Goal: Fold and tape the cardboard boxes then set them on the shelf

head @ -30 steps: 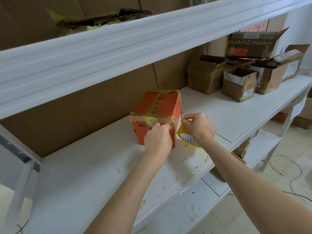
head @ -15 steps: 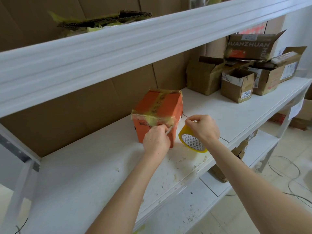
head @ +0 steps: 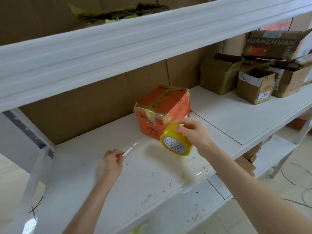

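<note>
Orange box [head: 162, 114] stands on the middle shelf [head: 84, 174], towards the back, near the brown cardboard backing [head: 84, 102]. Its flaps are down. Yellowish tape runs across the top and folds over the near top edge. "A-2" is printed on the near face, upside down.

Right hand [head: 194, 134]: fingers curled over the rim of a yellow tape roll [head: 175, 142], gripping it. The roll is lifted off the shelf and tilted, with its patterned core facing the camera. It sits just in front of the box's near lower corner; I cannot tell whether tape joins the two.

Left hand [head: 111, 161]: well to the left of the box, low over the shelf and blurred. Thumb and fingers are closed on a thin white cutter [head: 130, 148], whose tip points up and right towards the box. Neither hand touches the box.

The shelf board is white, scuffed and stained with yellowish smears near the front edge.

Further right on the same shelf is a cluster of brown boxes: one closed [head: 219, 76], a small one open at the top with a "7506" sticker [head: 255, 86], and one printed "HUANZHUAN" [head: 270, 46] resting tilted on top of the others.

The upper shelf [head: 118, 39] carries flattened cardboard [head: 121, 12] with tape scraps. A lower shelf [head: 194, 208] shows beneath. Cables [head: 295, 174] lie on the floor at right.
</note>
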{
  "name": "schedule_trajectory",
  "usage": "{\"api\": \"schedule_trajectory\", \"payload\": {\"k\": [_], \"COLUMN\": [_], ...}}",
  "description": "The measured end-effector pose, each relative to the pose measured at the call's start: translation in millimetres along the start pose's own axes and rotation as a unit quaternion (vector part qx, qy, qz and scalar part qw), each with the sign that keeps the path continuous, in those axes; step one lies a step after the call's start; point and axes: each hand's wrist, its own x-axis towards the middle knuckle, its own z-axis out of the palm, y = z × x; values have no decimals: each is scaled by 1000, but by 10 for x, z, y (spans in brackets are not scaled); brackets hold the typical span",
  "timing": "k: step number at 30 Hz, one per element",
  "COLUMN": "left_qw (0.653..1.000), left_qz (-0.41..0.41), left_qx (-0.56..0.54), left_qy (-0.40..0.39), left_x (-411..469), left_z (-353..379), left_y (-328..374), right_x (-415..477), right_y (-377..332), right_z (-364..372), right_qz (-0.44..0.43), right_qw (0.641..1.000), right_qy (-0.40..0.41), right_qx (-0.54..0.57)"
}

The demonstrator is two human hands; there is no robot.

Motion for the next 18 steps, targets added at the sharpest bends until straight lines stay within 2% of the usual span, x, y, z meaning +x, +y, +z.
{"api": "schedule_trajectory", "payload": {"k": [3,5,7,10,12,14,18], "left_qw": [997,997,999,970,965,973,982], "left_qz": [-53,-46,4,110,137,139,92], "left_qx": [53,62,-17,-178,-192,-159,-153], "left_qy": [-30,-22,46,126,113,92,66], "left_x": [-15,-50,-74,-86,-53,1,100], "left_z": [-127,-175,-239,-381,-437,-447,-439], "left_y": [-417,-527,-402,82,334,442,430], "right_x": [-25,-35,-35,-29,-36,-53,-76], "right_y": [12,57,105,151,155,147,178], "right_z": [371,610,809,1043,1155,1233,1300], "right_qz": [-6,-16,-22,-29,-36,-46,-58], "right_qw": [999,998,998,998,998,997,994], "right_qy": [-44,-60,-57,-49,-48,-47,-48], "right_qx": [16,7,-1,-19,-32,-47,-79]}}
